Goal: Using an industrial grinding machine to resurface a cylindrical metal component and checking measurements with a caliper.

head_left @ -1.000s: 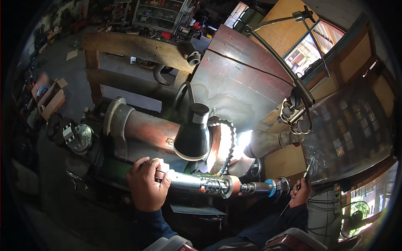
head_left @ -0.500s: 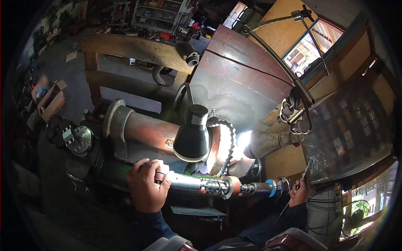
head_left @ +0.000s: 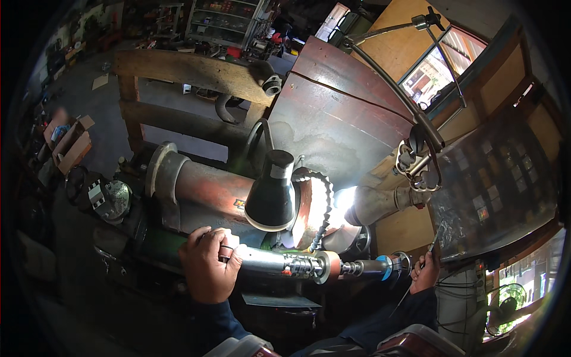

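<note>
My left hand (head_left: 209,271) is closed over the left end of a silvery metal cylinder (head_left: 263,260) lying crosswise in a machine. The cylinder carries on rightward into a stepped shaft, a thick collar with an orange-brown face (head_left: 328,267) and a dark sleeve with a blue band (head_left: 388,267). Past the sleeve's right end, my right hand (head_left: 423,275) is closed around a thin metal rod (head_left: 401,302), which sticks out above and below the fist. A black lamp (head_left: 270,196) hangs just behind the cylinder, and a segmented coolant hose (head_left: 328,208) curves down toward the collar.
Behind the shaft lies a red-and-grey machine housing (head_left: 211,189). A second lamp (head_left: 377,206) shines from the right, near a jointed metal arm (head_left: 386,71). A wooden rail (head_left: 190,70) stands behind. At right hangs a dark plastic-covered panel (head_left: 493,178); a flat metal plate (head_left: 279,300) juts out below.
</note>
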A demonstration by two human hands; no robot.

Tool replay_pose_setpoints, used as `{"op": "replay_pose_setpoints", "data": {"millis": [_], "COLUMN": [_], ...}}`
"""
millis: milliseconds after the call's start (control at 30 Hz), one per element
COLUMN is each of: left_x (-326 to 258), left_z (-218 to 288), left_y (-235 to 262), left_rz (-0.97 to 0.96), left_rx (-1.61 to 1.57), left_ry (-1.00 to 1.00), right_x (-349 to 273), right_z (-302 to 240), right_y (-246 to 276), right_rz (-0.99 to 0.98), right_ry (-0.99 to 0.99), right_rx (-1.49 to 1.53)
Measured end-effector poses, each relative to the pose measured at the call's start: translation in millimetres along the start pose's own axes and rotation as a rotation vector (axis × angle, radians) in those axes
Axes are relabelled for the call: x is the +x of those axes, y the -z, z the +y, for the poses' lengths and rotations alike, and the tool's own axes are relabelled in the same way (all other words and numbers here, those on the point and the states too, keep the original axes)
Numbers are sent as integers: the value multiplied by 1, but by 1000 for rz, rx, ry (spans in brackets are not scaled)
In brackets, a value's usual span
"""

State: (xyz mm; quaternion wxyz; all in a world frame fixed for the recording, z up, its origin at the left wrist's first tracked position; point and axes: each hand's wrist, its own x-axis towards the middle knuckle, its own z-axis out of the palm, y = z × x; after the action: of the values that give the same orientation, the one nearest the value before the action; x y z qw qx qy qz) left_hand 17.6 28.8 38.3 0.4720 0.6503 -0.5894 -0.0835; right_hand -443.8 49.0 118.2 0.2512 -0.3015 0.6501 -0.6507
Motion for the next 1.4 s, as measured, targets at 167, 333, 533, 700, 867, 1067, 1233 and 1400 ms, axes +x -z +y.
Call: {"op": "replay_pose_setpoints", "data": {"millis": [167,333,533,700,867,1067,1233,1400], "left_x": [0,1,2,2,0,0,3,7], "left_z": [1,1,0,1,0,0,-2,-2], "left_y": [0,2,2,3,1,3,-1,-1], "left_rz": [4,-5,-14,-21,-15,-26,-13,-4], "left_rx": [0,-24,2,-2,2,2,10,2], "left_ry": [0,-6,-21,-19,-24,-19,-39,-36], "right_x": [1,7,12,12,2,-1,2,7], "right_z": [1,7,10,10,3,-2,1,3], "right_y": [1,7,9,9,-2,-7,-5,-4], "right_rz": [22,43,62,70,95,176,115,-89], "right_ry": [-12,-9,-53,-96,-65,-116,-42,98], "right_rx": [-6,-30,-38,-48,-76,-42,45,139]}}
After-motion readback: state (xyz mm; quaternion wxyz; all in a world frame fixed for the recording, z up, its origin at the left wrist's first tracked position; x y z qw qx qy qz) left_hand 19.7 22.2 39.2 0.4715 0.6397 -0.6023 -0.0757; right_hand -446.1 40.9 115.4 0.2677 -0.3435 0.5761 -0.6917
